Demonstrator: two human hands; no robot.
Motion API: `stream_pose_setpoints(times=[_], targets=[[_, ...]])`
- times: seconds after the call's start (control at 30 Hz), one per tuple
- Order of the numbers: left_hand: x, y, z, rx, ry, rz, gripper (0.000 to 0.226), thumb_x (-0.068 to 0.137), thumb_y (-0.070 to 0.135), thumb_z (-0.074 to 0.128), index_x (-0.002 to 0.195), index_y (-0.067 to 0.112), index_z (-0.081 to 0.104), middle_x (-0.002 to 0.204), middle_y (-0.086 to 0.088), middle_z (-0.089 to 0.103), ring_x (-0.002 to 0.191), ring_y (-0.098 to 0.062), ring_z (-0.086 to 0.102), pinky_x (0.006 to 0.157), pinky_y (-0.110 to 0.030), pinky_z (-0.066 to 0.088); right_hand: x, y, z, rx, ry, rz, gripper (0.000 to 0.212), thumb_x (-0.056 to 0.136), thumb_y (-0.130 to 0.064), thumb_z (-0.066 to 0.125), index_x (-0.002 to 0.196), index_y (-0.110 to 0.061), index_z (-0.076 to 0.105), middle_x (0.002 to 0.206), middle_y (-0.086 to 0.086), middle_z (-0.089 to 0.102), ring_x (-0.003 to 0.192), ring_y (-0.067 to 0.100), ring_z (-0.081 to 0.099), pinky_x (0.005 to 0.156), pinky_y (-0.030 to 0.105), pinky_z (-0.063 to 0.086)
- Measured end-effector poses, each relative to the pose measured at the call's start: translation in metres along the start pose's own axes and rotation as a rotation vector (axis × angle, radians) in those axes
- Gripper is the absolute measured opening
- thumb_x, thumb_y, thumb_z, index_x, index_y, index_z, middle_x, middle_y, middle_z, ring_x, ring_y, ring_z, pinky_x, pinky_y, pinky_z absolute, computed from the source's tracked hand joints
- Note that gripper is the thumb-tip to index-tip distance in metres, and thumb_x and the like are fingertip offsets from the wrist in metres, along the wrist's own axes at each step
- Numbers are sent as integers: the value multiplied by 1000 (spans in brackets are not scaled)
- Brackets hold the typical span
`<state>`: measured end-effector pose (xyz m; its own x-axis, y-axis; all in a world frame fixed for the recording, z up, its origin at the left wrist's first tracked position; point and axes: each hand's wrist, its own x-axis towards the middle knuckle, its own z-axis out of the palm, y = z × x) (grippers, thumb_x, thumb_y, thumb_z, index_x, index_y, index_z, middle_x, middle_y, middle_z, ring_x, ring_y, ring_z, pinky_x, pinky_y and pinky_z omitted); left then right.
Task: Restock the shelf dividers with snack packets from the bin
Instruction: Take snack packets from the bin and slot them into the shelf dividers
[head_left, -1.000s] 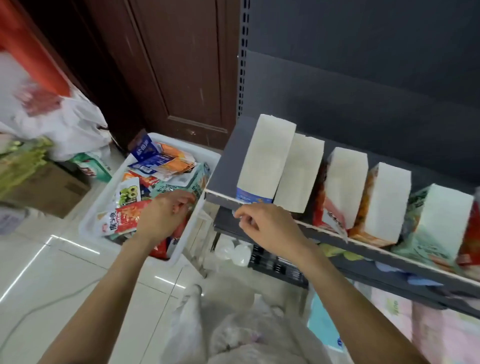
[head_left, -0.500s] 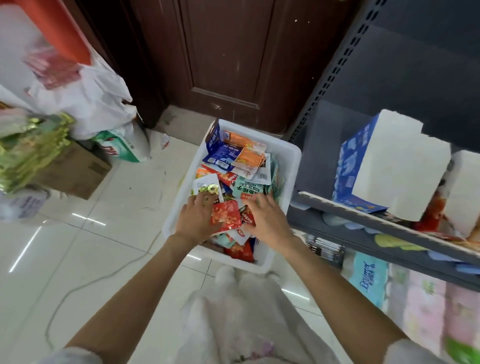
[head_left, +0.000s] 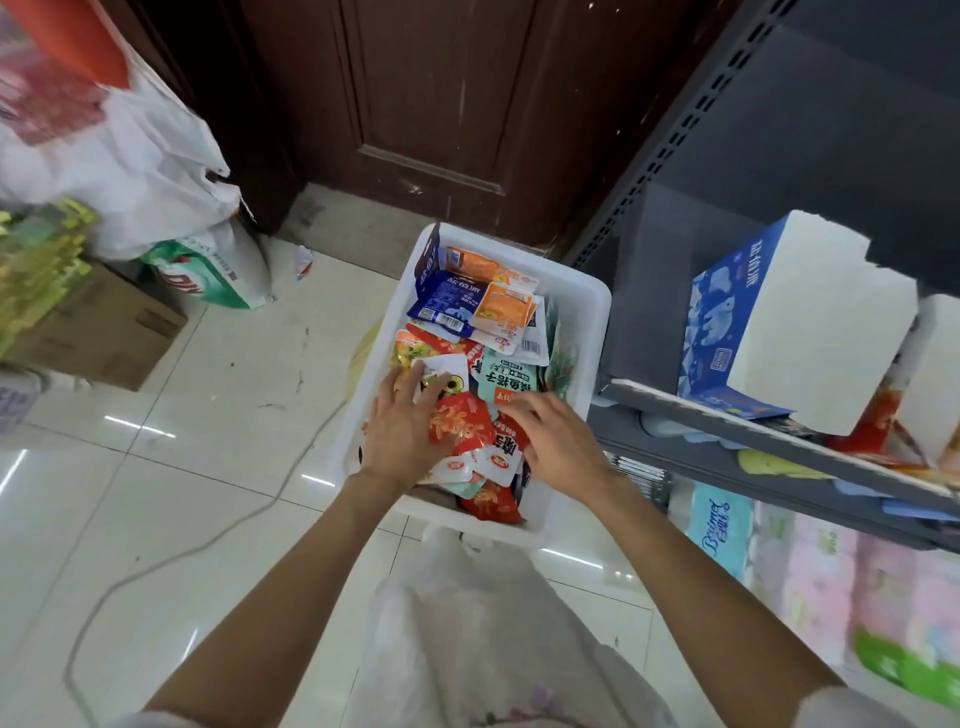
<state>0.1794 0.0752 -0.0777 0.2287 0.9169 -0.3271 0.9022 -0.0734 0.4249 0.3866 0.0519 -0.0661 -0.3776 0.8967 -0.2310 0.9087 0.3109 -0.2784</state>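
presently, taking the white bin (head_left: 582, 312) as the landmark and reading left to right: well to its left stand a white plastic bag (head_left: 130, 156), a cardboard box (head_left: 98, 332) and a green-and-white sack (head_left: 208, 275), all on the tiled floor (head_left: 218, 426).

inside the bin lies a loose heap of snack packets (head_left: 483, 322), overlapping at mixed angles; blue and orange ones sit at the far end, red ones (head_left: 462, 426) nearer the person.

the left hand (head_left: 402, 428) lies over the left part of the heap, fingers spread and resting flat on a white packet (head_left: 441, 371) and the red ones. the right hand (head_left: 553, 441) is over the right part, fingers bent down among the packets beside a teal packet (head_left: 506, 382); whether it pinches one, i cannot tell.

to the right of the bin, the shelf (head_left: 753, 441) carries white cardboard dividers (head_left: 810, 332), the nearest with a blue printed side.

judgement: the packets appear light, thin and limp, with a glossy film likely to slide against neighbours. best taken by a sealed edge or gathered as a small stack between thumb and fingers; a loose hold risks shedding packets on the way to the shelf.
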Motion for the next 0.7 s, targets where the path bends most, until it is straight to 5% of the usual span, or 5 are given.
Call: stream_pose_setpoints(times=[0.13,0.27,0.53,0.7], targets=[[-3,3,4,-175,65,-17,86,74,41,77,146,25,31,155,-7,22,142,-32,13,110,-54,31,12,-14,-6,213,157,395,34,95,-25,51,127,-14,48,126,6,48,116,22,47,96,32,44],[-3,12,6,-328,114,-207,107,68,40,83,149,16,19,146,-16,24,134,-30,28,106,-43,35,50,-20,1,494,40,818,54,95,-50,43,124,-5,42,127,15,47,111,31,52,84,33,42],[-3,16,5,-516,71,-404,110,66,35,85,149,17,15,133,-17,39,118,-33,50,95,-45,45,80,-15,17,1066,209,1246,71,72,-31,81,125,-3,42,123,13,57,105,30,62,86,44,55],[-5,11,-4,-630,85,-455,72,73,31,81,130,11,41,119,-7,63,105,-25,62,76,-32,47,82,-16,14,1313,333,1285,60,69,-15,84,119,-2,53,116,15,62,92,24,67,68,32,59]])
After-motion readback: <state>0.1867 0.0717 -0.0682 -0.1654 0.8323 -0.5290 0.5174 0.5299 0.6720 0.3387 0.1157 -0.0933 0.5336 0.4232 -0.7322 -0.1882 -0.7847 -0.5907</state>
